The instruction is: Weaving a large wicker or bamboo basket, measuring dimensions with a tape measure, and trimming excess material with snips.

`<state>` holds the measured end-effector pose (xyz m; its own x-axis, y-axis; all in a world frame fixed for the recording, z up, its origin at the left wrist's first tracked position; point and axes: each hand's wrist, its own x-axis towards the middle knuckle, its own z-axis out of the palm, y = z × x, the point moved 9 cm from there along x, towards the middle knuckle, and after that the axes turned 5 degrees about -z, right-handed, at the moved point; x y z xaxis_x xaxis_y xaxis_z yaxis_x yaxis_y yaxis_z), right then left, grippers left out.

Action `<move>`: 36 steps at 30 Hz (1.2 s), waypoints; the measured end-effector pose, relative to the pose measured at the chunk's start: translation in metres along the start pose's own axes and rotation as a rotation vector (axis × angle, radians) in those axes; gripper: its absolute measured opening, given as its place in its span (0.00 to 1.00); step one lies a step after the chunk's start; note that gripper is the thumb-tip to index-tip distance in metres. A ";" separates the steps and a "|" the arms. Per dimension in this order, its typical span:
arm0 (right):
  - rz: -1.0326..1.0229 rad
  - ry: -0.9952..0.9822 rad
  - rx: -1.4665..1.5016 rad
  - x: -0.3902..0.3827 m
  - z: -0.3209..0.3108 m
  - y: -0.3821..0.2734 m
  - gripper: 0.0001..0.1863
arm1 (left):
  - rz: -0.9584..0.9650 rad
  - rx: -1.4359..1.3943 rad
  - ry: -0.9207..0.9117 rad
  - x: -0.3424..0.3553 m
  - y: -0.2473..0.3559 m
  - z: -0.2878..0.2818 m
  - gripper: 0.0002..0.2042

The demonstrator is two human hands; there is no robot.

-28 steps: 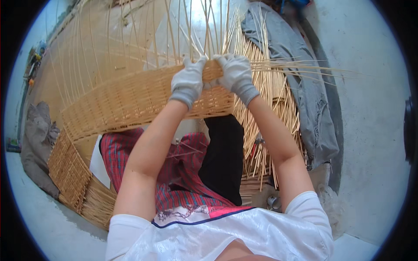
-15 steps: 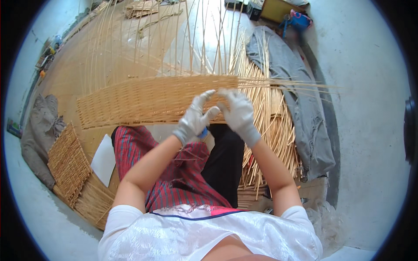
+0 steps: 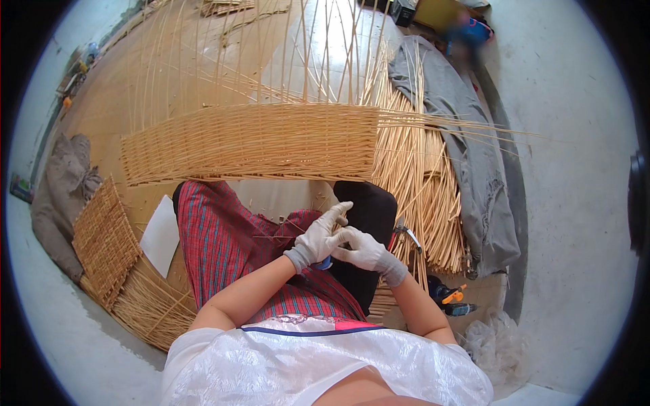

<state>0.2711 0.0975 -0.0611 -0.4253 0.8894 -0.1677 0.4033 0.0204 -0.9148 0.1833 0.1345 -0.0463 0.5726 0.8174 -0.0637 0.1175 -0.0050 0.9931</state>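
Note:
My gloved left hand (image 3: pixel 318 238) is over my lap, with a finger stretched toward the upper right; it looks open. Against it, my gloved right hand (image 3: pixel 367 250) has its fingers bent to a pinch at the left hand's fingers. What lies between the fingertips, if anything, is hidden. A small blue thing (image 3: pixel 323 262) shows just below the hands. Beyond my knees stands a long woven wicker panel (image 3: pixel 250 142), apart from both hands. Thin upright rods (image 3: pixel 305 54) rise from its far edge, and loose weaver ends (image 3: pixel 447 122) stick out to the right.
A thick pile of cut rods (image 3: pixel 440 216) lies at right, beside a grey cloth (image 3: pixel 484 183). Red-handled cutters (image 3: pixel 406 233) and an orange-and-black tool (image 3: pixel 448 292) are near my right knee. At left are a woven mat (image 3: pixel 105 243), a white sheet (image 3: pixel 160 237) and crumpled cloth (image 3: pixel 61 196).
Both hands have come down from in front of the wicker panel to my lap and now meet. The panel sits slightly higher in view, and the cutters have come into sight.

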 end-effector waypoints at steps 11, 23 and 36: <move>-0.071 0.728 0.700 -0.020 -0.152 -0.002 0.11 | 0.120 0.215 -0.167 -0.004 -0.013 -0.004 0.12; -0.103 1.063 -0.683 -0.059 -0.074 0.006 0.07 | -0.426 -0.751 0.396 0.101 -0.077 -0.013 0.15; -0.182 1.044 -0.665 -0.054 -0.072 0.001 0.07 | -0.491 -0.638 0.283 0.095 -0.107 0.002 0.15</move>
<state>0.3529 0.0823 -0.0270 0.2041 0.7802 0.5913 0.8664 0.1372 -0.4801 0.2272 0.2113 -0.1587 0.3423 0.7556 -0.5585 -0.2284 0.6434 0.7306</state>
